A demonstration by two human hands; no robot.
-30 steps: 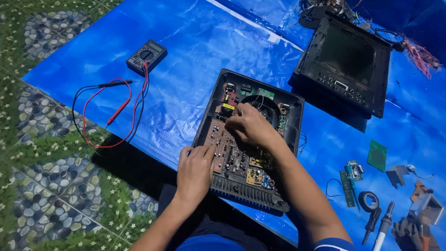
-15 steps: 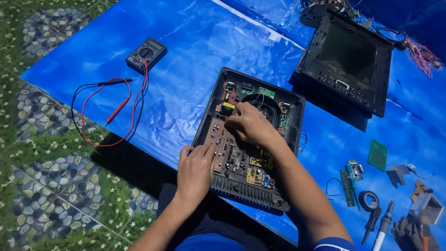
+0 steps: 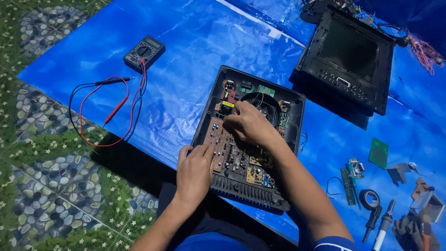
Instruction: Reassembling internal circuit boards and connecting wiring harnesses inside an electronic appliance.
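Scarcely shifted since the earlier frames: left hand [image 3: 195,172] flat on the near-left corner of the open appliance case [image 3: 249,135], fingers together and extended over the brown circuit board [image 3: 222,139]; right hand [image 3: 248,124] curled over the middle of the board, fingertips bunched and pressing down beside a yellow component [image 3: 228,104], whether pinching anything not discernible. Case on the blue tarp [image 3: 195,60], directly before the body, long axis running from near edge away and slightly rightward, finned heat sink [image 3: 246,190] along the near edge, round coil [image 3: 265,106] at the far end just beyond the right knuckles. Inside the case: board, coil, small green boards. Separate black cover panel [image 3: 348,56] farther right, well apart. Multimeter [image 3: 144,52] at far left with red and black probe leads [image 3: 109,111] trailing toward the tiled floor [image 3: 42,186]. Loose parts, tape roll [image 3: 369,199] and soldering iron [image 3: 383,227] at right.
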